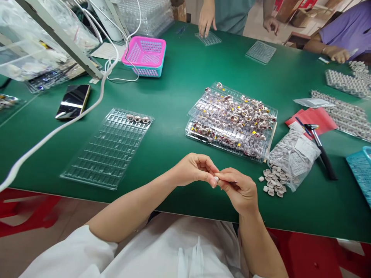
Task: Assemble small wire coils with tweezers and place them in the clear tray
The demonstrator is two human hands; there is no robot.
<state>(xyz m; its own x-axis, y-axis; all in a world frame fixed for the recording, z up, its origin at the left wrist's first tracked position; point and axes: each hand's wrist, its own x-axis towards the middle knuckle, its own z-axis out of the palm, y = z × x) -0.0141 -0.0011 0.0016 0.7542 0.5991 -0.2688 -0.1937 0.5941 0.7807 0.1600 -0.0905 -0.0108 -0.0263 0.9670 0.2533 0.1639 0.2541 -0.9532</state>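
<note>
My left hand (pixel 198 170) and my right hand (pixel 239 189) meet above the front of the green table, fingertips pinched together. Between them is a small pale plastic piece (pixel 216 179), mostly covered by the fingers. A thin dark bit shows under my right fingers, too small to name. Beyond my hands lie stacked clear trays (pixel 232 119) crowded with small pale parts with wires and yellow tabs. To the right, loose pale caps (pixel 275 181) lie beside a plastic bag (pixel 294 152) full of them. At left, a clear compartment tray (pixel 107 150) has three assembled parts (pixel 138 119) in its far row.
A black-handled hammer (pixel 323 154) lies by red sheets (pixel 327 119) at right, near a blue basket (pixel 361 170). A phone (pixel 73 102), a white cable (pixel 58 133) and a pink basket (pixel 145 52) are at left. A co-worker's hand (pixel 206 19) touches a far tray (pixel 208 38).
</note>
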